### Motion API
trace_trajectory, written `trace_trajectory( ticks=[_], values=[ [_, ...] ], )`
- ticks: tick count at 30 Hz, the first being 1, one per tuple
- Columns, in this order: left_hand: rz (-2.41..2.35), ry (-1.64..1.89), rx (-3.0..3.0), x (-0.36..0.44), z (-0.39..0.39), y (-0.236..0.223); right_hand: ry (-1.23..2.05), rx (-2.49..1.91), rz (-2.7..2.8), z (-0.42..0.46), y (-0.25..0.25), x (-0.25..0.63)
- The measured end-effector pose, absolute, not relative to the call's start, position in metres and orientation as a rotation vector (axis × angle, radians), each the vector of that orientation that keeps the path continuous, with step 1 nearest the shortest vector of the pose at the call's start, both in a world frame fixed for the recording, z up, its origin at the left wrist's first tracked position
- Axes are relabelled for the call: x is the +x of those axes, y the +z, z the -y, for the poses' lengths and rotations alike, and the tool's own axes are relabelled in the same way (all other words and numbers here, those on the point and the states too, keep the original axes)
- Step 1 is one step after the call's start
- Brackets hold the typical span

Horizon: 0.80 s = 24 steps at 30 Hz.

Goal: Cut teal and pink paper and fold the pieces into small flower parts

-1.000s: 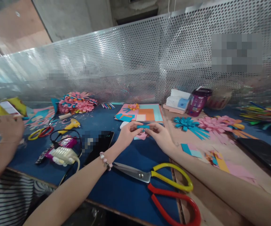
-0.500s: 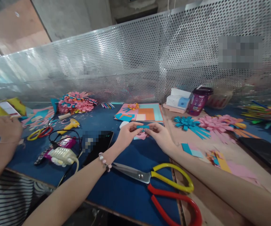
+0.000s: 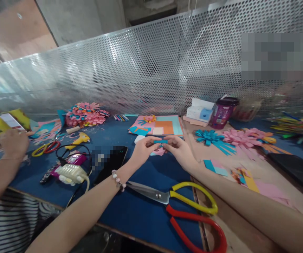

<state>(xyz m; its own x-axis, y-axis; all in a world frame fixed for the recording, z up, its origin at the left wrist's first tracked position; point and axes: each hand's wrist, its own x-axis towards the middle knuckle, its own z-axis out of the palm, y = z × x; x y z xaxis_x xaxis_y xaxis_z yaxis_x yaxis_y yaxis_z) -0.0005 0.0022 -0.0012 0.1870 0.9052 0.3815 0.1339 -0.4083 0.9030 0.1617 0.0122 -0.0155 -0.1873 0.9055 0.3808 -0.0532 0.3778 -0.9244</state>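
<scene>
- Nearest, at six o'clock from the strip, big scissors (image 3: pixel 159 195) lie on the table (image 3: pixel 135 214), in nobody's grip.
- At the dial's centre, the left hand (image 3: pixel 141 151) and right hand (image 3: pixel 180 149) almost meet, fingertips pinched on a small blue paper strip (image 3: pixel 161 142).
- That hold looks unchanged over the last second, so I judge the strip is still being worked.
- At nine o'clock, well apart, a co-worker's hand (image 3: pixel 14 144) has shifted slightly inward.
- At three, a blue paper flower (image 3: pixel 206 136).
- Farthest, at twelve, coloured sheets (image 3: pixel 164 125).

1 blue strip (image 3: pixel 161 142), 2 pairs of scissors (image 3: pixel 160 195), 1 glue gun (image 3: pixel 82 139), 1 purple cup (image 3: pixel 221 114) and 1 bracelet (image 3: pixel 118 180) are seen.
</scene>
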Motion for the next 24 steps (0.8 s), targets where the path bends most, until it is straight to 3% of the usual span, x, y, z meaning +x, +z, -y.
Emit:
trace_trajectory(
  ticks=[24],
  values=[
    [-1.007,1.316,1.643,0.0002,-0.0019,-0.0016,1.082,-0.764,1.489,-0.0132,-0.0186,0.1608]
  ],
)
